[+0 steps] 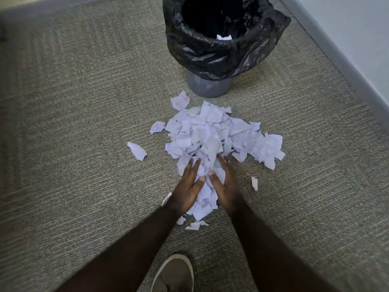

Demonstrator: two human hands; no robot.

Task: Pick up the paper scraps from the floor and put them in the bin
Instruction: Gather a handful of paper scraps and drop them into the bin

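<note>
Two hands work the near edge of the paper scraps (212,140): left hand (188,188) and right hand (226,186), fingers spread, palms facing, cupping a bunch between them. Most of the job remains, I judge; one heap and about seven loose strays lie on the carpet (73,133). Beyond, one bin (210,87) shows a single white piece inside

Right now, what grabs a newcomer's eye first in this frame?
The pile of torn white paper scraps at centre on the grey carpet, with both hands pressing in from its near edge: left hand, right hand. Just behind the pile stands the grey bin with its black liner; a white scrap shows inside.
</note>
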